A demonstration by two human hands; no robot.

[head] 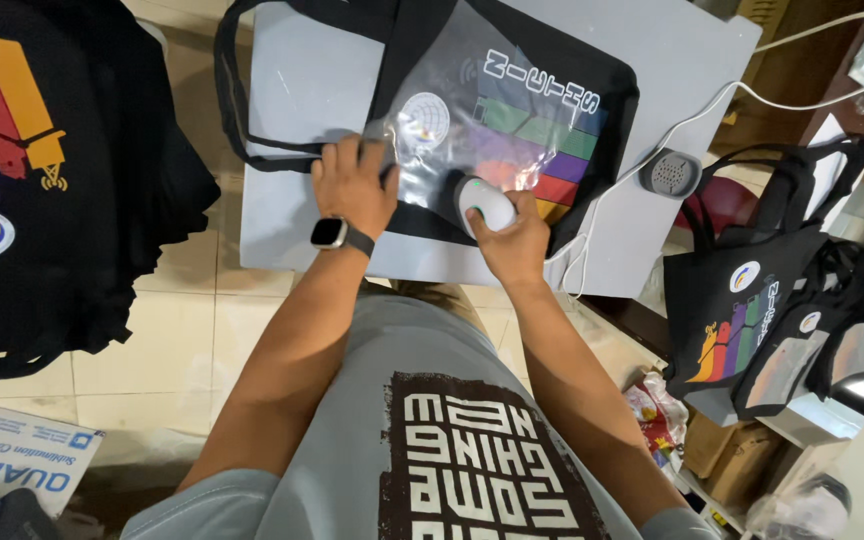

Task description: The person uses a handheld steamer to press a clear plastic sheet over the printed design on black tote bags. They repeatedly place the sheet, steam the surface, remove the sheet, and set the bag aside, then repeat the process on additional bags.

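A black tote bag [592, 95] with coloured stripes lies flat on a grey table [292, 90], with a clear plastic sheet [452, 80] over its left part. My left hand [355, 183], a smartwatch on its wrist, presses flat on the plastic's lower left edge. My right hand [514, 240] grips a small white rounded device [485, 203] with a green light, held down on the bag's lower edge. A white cable [592, 215] runs from the table's right side.
A stack of black printed bags [42, 180] lies at the left. More black tote bags [762, 300] hang at the right. A grey round puck [670, 172] sits on the table's right edge. A white box [17, 455] rests on the tiled floor.
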